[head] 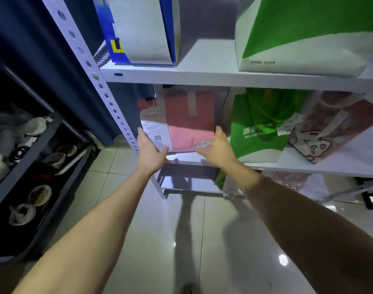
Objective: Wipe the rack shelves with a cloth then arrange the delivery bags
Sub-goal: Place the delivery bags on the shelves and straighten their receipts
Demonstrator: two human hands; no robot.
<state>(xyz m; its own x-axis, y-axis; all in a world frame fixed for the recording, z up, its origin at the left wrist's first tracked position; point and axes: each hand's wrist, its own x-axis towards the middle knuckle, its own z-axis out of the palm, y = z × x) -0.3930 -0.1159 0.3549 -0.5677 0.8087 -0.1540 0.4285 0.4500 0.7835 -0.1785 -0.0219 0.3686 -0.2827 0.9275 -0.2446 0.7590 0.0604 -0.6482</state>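
- The pink bag (187, 122) stands at the left end of the middle shelf (298, 168), its lower edge close to the shelf's front lip and its top close under the upper shelf (202, 78).
- A white label with a square code covers its lower left corner.
- The left grip (151, 149), a bare hand, lies flat on the bag's left side, fingers straight, thumb at the bottom front edge.
- The right grip (218, 147) lies flat on the bag's right side, fingers straight and pointing up, thumb across the lower front; neither grip is closed round the bag, which sits pressed between the two palms.
- The left grip fills the narrow gap between the bag and the perforated post (109, 98).
- The right grip fills the narrow gap between the pink bag and a green bag (259, 134), which stands just beside it on the same shelf.
- Past the green bag a cat-print bag (329, 128) leans tilted, touching it.
- On the upper shelf a blue bag (139, 30) stands at the left and a green-and-white bag (308, 32) at the right, with bare shelf between them.
- The lower shelf (181, 185) is bare at its left end.
- The tiled floor (160, 240) in front of the rack is open.
- A dark rack (43, 141) with cluttered shelves stands at the left.
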